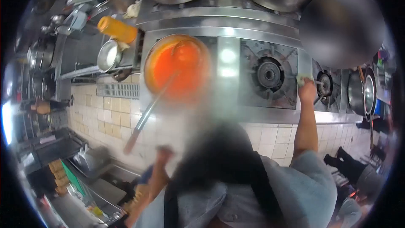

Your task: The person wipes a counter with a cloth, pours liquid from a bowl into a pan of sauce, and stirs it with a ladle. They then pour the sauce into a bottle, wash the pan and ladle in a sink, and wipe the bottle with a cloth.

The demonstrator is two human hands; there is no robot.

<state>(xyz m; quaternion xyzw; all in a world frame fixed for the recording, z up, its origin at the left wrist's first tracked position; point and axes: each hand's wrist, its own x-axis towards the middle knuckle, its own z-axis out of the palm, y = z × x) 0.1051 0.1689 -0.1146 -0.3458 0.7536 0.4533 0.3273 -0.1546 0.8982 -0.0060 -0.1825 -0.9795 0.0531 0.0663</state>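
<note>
Two bare hands are in view at a stove (pixel 228 105). The right hand (pixel 307 91), right of centre, has its fingers closed on a pale pad (pixel 301 78), possibly a cloth or sponge, between the middle burner (pixel 268 75) and the right burner (pixel 324 84). The left hand (pixel 164 153), lower left of centre, is blurred and apart from the ladle (pixel 152 109); its finger state cannot be determined.

The pot (pixel 157 47) stands left of centre and contains orange-red sauce (pixel 162 69). The ladle's bowl lies in the sauce; its handle extends over the near rim toward the lower left.

Hazards, as judged: a forearm or apron striking the overhanging handle could lever the ladle out and splash sauce. If a burner is hot, the pad could scorch and the fingers burn. Steam-like haze near the pot could obscure either contact.
</note>
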